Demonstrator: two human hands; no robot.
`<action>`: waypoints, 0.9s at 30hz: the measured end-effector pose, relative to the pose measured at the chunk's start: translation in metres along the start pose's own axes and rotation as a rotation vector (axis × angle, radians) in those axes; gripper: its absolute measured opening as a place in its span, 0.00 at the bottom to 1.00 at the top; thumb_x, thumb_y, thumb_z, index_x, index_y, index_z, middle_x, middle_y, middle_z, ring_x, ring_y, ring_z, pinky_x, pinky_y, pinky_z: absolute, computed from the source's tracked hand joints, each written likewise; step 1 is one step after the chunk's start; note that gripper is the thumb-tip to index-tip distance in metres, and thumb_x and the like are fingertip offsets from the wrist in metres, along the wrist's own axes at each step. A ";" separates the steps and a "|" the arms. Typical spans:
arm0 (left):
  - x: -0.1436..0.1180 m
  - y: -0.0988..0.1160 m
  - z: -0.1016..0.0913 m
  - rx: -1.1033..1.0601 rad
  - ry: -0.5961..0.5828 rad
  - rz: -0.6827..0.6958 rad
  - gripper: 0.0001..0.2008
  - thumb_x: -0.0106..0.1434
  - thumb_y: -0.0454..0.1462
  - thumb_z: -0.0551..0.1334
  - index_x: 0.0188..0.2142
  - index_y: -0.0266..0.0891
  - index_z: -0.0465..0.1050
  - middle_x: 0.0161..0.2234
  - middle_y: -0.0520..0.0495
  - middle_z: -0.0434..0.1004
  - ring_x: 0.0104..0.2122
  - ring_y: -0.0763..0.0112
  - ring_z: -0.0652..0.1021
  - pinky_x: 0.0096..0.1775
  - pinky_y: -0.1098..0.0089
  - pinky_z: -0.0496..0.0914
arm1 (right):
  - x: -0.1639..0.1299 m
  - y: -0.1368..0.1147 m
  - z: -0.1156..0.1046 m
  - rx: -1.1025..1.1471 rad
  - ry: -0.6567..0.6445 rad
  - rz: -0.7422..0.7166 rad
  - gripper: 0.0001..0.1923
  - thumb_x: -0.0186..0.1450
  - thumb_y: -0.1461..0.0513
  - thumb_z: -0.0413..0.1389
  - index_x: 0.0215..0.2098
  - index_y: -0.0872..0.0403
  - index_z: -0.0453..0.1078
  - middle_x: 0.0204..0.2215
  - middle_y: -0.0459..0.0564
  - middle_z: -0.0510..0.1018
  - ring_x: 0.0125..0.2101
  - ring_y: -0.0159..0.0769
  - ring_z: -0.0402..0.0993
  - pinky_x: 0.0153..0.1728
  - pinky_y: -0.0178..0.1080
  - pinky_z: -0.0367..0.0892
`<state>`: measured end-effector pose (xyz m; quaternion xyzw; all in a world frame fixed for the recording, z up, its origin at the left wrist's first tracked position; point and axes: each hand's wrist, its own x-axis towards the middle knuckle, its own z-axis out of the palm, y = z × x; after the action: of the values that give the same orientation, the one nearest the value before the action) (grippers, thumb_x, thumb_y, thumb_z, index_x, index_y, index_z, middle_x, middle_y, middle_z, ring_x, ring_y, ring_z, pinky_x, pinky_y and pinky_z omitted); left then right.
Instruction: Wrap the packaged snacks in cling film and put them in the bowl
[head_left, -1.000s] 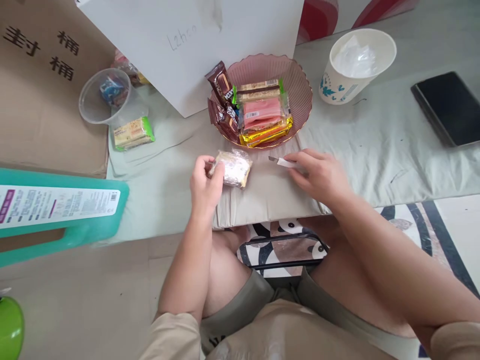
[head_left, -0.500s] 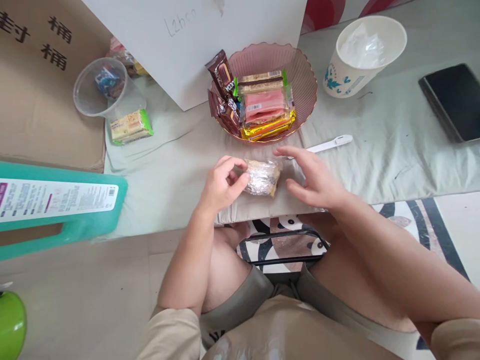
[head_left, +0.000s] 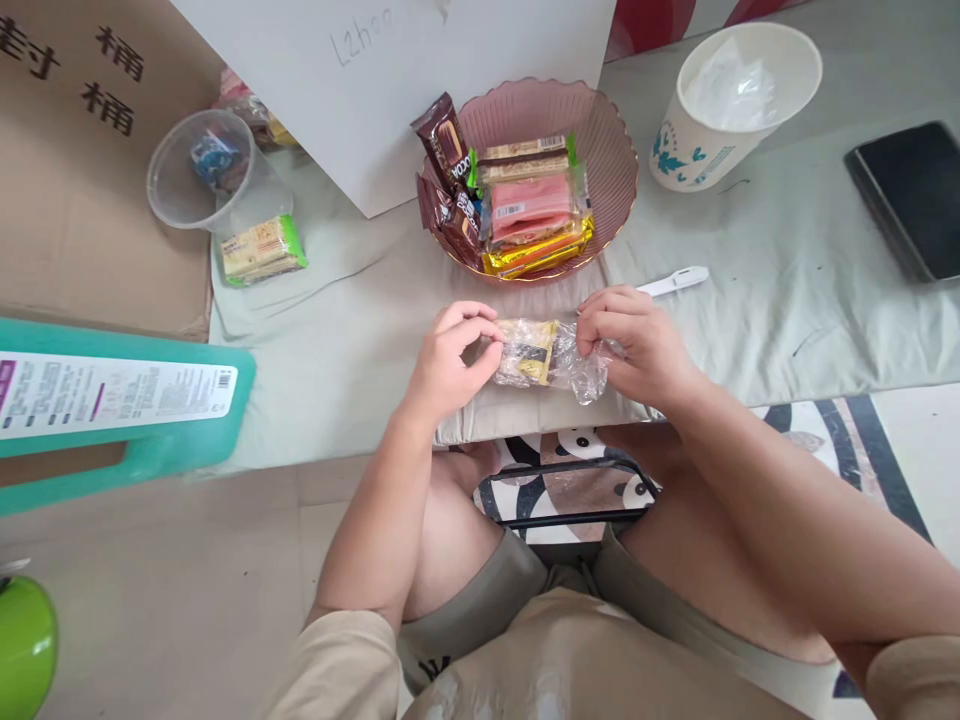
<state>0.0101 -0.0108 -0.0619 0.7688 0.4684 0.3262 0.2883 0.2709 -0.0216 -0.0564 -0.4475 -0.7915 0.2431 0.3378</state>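
Note:
A snack in a clear crinkled wrapper [head_left: 541, 358] lies at the near edge of the cloth-covered table [head_left: 765, 300]. My left hand [head_left: 450, 362] pinches its left end. My right hand [head_left: 637, 342] grips the loose plastic at its right end. Just behind my hands stands a pink ribbed bowl [head_left: 600, 150] holding several wrapped snack bars. A white pen-like cutter [head_left: 671, 283] rests on the cloth right behind my right hand, untouched.
A white paper cup [head_left: 731, 105] with crumpled plastic stands at the back right, a black tablet [head_left: 911, 195] further right. A clear plastic cup [head_left: 202, 180] and a green-edged packet [head_left: 262, 250] sit at the left, beside a cardboard box [head_left: 82, 170]. A teal stool [head_left: 127, 410] is near left.
My right hand let go of the white cutter, which now lies on the cloth, and came over to grip the wrapper's right end. My left hand kept hold of the snack and shifted right.

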 end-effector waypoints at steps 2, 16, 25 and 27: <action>0.000 0.001 -0.001 0.006 0.013 0.028 0.05 0.65 0.38 0.62 0.35 0.42 0.76 0.46 0.43 0.77 0.48 0.62 0.78 0.55 0.57 0.73 | 0.000 0.001 0.001 -0.002 0.001 0.016 0.08 0.58 0.67 0.52 0.25 0.49 0.68 0.29 0.50 0.77 0.41 0.46 0.76 0.47 0.49 0.68; 0.003 0.004 -0.003 -0.263 0.164 -0.097 0.11 0.64 0.42 0.62 0.28 0.42 0.71 0.36 0.45 0.81 0.37 0.65 0.80 0.40 0.63 0.76 | -0.001 0.006 -0.001 -0.035 -0.029 0.063 0.08 0.56 0.68 0.52 0.26 0.50 0.69 0.31 0.52 0.79 0.43 0.47 0.77 0.48 0.50 0.68; 0.008 -0.021 -0.019 -0.378 0.508 -0.527 0.07 0.46 0.31 0.57 0.27 0.43 0.65 0.17 0.57 0.64 0.14 0.77 0.64 0.18 0.74 0.57 | -0.002 0.013 -0.005 -0.033 0.048 0.106 0.07 0.55 0.68 0.52 0.26 0.50 0.70 0.32 0.52 0.82 0.47 0.50 0.78 0.50 0.53 0.70; 0.005 -0.031 -0.025 -0.256 0.496 -0.592 0.07 0.44 0.29 0.56 0.23 0.42 0.64 0.14 0.58 0.62 0.14 0.77 0.62 0.17 0.73 0.54 | -0.002 0.016 -0.009 -0.051 0.076 0.119 0.07 0.55 0.67 0.52 0.26 0.50 0.71 0.33 0.52 0.83 0.45 0.50 0.79 0.50 0.54 0.69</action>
<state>-0.0246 0.0094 -0.0686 0.4567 0.6804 0.4605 0.3412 0.2871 -0.0151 -0.0620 -0.5111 -0.7560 0.2254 0.3412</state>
